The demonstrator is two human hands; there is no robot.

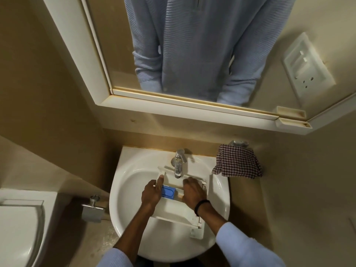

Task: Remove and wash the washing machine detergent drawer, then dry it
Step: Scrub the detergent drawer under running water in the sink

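The white detergent drawer (pixel 179 211) lies lengthwise in the white basin (pixel 127 191), under the chrome tap (pixel 178 164). A blue insert (pixel 168 191) sits in its middle compartment. My left hand (pixel 152 191) grips the drawer's left wall, thumb stretched along it towards the tap. My right hand (pixel 192 191) lies over the right side of the drawer with curled fingers, below the spout; what the fingers touch is hidden. No running water can be made out.
A checked cloth (pixel 238 160) hangs on a holder right of the basin. A mirror (pixel 192 54) hangs above, with a wall socket (pixel 308 68) to its right. A toilet (pixel 19 228) and a chrome paper holder (pixel 92 209) stand at the left.
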